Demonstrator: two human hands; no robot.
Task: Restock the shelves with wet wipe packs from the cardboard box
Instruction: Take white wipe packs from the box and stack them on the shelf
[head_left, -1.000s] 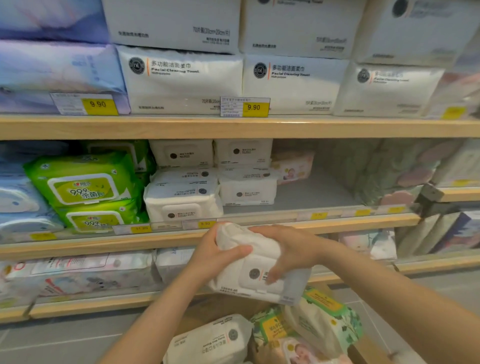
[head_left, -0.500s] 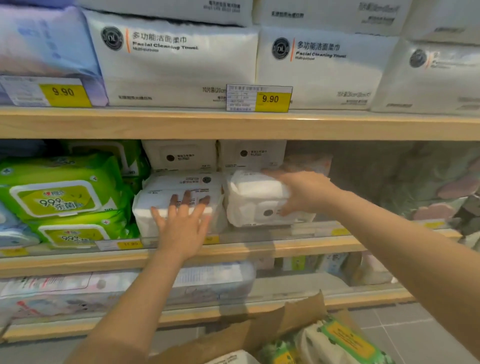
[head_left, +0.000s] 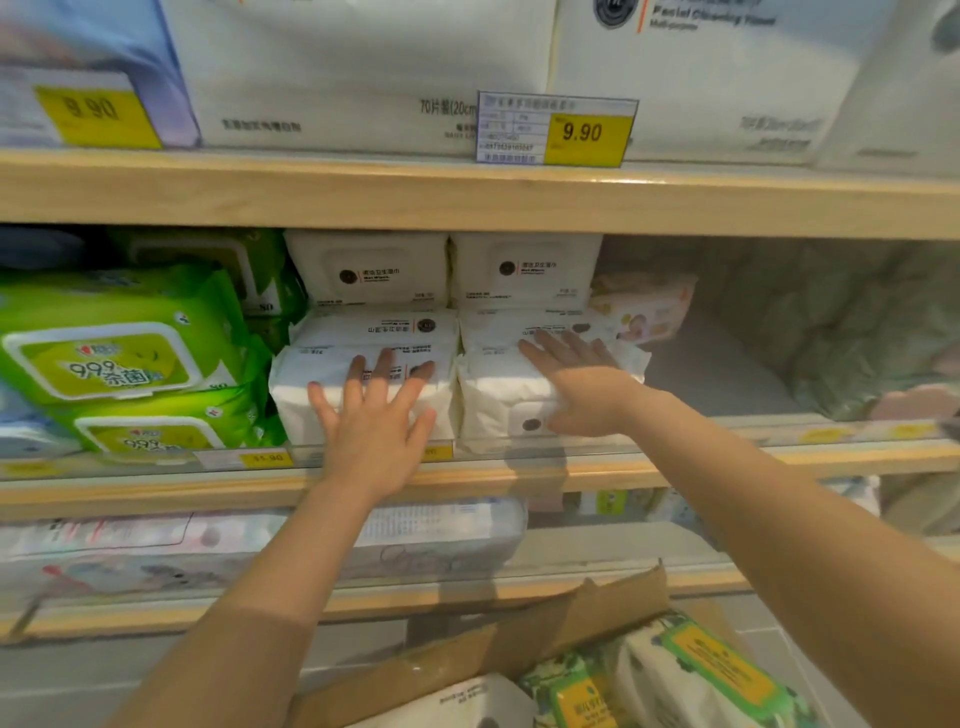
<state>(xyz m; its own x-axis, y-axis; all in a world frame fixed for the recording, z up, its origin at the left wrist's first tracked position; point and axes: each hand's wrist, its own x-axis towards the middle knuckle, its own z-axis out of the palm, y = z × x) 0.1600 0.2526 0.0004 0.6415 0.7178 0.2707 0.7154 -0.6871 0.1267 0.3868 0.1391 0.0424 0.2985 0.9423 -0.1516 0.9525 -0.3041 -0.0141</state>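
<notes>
Brown cardboard fills the bottom of the frame: the cardboard box (head_left: 498, 654) with its flap up, holding more packs, a white one (head_left: 457, 701) at lower centre and green-printed ones (head_left: 691, 680) at lower right. Above it runs the wooden edge of the middle shelf (head_left: 156, 491), with a clear lip and yellow price tags.

At centre frame the left hand (head_left: 374, 426) lies flat, fingers spread and straight, against the front of the left white wet wipe pack (head_left: 311, 395); it grips nothing. Just to its right the right hand (head_left: 582, 384) rests over the top of the right white wet wipe pack (head_left: 498, 400), fingers extended and reaching across to the pack stacked behind, thumb down near the front label. It appears to press, not clasp, though the thumb side is partly hidden. The two front packs sit touching side by side, each on the shelf floor with further white packs (head_left: 369, 270) piled behind. Green packs (head_left: 119, 358) stand at left, and bare shelf lies open at right.

The step looks like seating and squaring the newly placed pack. To do it well, the person should push with flat palms evenly, so the soft packs slide back without buckling, keep both fronts flush behind the lip, and steady the neighbour so it does not skew. Labels should face forward.

Farthest, at the top, large white towel packs (head_left: 363, 67) sit above a 9.90 tag (head_left: 556, 130).
</notes>
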